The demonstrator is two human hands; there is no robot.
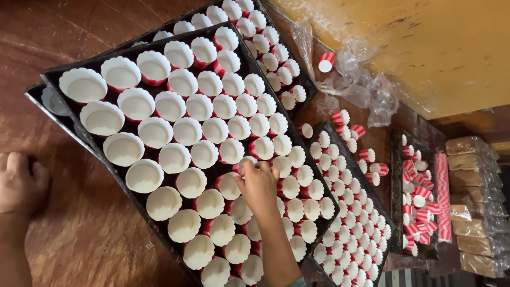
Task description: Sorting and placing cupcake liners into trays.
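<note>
A black tray (pixel 53 78) filled with rows of white-lined red paper baking cups (pixel 155 132) lies tilted across the middle. My right hand (pixel 258 185) reaches over its lower right part, fingertips pinched on a paper cup (pixel 245 162) among the rows. My left hand (pixel 20 183) rests on the brown surface to the left of the tray, fingers curled, holding nothing.
A second cup-filled tray (pixel 305 85) sits under and behind the first, and a third tray (pixel 340 212) lies to the right. Farther right are red-striped cups (pixel 417 212), crumpled clear plastic (pixel 358 87), wrapped brown packs (pixel 473 202) and a yellow wall (pixel 425 48).
</note>
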